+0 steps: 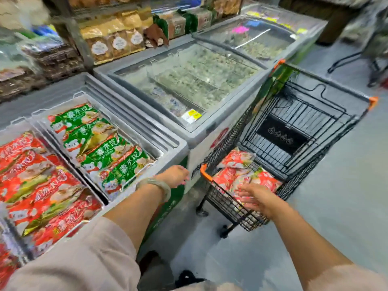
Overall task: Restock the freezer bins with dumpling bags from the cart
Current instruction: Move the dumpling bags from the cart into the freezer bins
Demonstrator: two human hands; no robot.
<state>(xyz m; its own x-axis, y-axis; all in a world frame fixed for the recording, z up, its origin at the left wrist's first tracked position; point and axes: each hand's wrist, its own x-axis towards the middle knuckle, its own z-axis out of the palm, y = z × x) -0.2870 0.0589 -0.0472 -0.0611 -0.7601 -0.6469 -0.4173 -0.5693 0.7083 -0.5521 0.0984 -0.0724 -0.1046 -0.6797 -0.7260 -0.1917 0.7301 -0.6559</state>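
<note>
Head view, grey shop floor [346,185], stocked freezer bins [134,131], wire cart [231,131] alongside.

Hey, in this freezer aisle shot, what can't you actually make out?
- Left hand, head view: fingers hidden behind its own back, grip unclear.
- Bags in the cart: count unclear, right hand covers some, motion blur.
- Red bags in the near freezer: cut off by the left edge.
- Middle freezer: contents blurred under its glass lid.

In wire cart [231,133]: red dumpling bags [239,171].
</note>
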